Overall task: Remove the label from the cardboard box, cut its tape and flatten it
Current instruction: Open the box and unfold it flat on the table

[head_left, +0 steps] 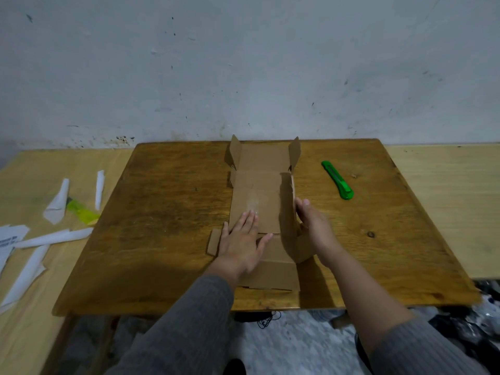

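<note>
Where the dark wooden table (167, 212) shows bare wood on both sides, the opened cardboard box (255, 196) lies mid-table, long axis running from the near edge toward the wall. Left hand (243, 239): flat, fingers straight, pressing the panel. Right hand (313, 226): gripping the upright right side flap. Green utility knife (337, 180): well right, apart

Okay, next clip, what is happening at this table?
A person is flattening an opened cardboard box on a wooden table. The left hand presses flat on the box's middle panel, while the right hand holds the right side panel, which stands up. Two far flaps are also upright. A green utility knife lies to the right, untouched, and torn white paper strips lie to the left.
</note>
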Tool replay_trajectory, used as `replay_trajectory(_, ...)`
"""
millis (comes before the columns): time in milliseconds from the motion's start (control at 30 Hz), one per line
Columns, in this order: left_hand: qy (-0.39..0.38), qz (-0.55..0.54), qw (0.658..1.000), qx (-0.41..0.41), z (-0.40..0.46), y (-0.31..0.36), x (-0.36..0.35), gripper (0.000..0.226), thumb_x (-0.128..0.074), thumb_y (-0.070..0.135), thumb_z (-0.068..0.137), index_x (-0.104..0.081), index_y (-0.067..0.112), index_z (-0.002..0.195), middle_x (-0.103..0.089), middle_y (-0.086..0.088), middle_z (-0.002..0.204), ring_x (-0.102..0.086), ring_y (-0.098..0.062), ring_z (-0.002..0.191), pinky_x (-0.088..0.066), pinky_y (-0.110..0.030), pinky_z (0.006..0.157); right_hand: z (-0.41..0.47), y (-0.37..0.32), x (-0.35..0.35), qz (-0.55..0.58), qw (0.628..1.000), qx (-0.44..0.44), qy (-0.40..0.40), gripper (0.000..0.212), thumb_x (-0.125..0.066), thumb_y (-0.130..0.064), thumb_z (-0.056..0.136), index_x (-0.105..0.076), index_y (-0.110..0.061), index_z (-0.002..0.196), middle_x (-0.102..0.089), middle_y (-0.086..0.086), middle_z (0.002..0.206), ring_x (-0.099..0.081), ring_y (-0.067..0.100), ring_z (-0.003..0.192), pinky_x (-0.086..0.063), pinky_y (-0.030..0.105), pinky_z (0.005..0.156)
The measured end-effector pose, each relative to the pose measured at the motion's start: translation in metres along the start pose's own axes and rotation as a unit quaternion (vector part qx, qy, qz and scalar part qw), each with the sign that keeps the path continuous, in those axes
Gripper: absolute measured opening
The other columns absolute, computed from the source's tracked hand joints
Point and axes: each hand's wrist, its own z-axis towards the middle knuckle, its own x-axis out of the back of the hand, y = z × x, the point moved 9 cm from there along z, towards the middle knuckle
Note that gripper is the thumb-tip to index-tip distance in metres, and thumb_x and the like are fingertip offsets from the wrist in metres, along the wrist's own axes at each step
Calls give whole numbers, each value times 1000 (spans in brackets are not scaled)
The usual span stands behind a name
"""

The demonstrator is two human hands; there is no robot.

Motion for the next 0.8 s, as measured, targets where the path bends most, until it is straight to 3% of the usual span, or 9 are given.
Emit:
replay_trajectory(167,-2,23,1000,-3,0,-1,1,69,-2,61,97,3,25,155,15,13,160,16,-7,147,9,-51,119,-2,6,-15,-25,999,-3,-43,53,-22,-49,99,-31,-25,145,-32,-6,151,-24,13,141,-15,27,110)
replay_trajectory(300,-4,-34,999,-12,0,-3,-3,64,0,57,98,5,27,154,17,14,160,19,-3,144,11,-46,119,-3,15,-34,-139,987,29,-77,68,-12,-61,92,-7,-27,150,-4,-9,159,0,7,145,3,40,119)
replay_trajectory(433,6,-84,996,-30,-3,-3,0,58,0,50,101,5,27,154,13,16,159,17,1,143,10,-39,120,-3,22,-52,-267,957,69,-86,56,-6,-45,100,7,-23,150,13,-8,158,19,0,139,20,37,112)
replay_trajectory(567,24,-75,995,-58,-7,-6,1,53,-4,40,104,5,25,154,13,14,160,17,3,142,12,-34,119,-2,30,-54,-416,897,115,-94,51,-6,-37,102,11,-23,148,15,-10,156,22,2,139,25,42,111)
replay_trajectory(800,44,-72,993,-79,-6,-9,0,53,-6,37,105,2,24,155,9,12,162,15,2,144,12,-33,119,2,44,-60,-598,778,170,-91,70,11,-54,84,15,-22,147,22,-5,155,24,14,142,25,54,107)
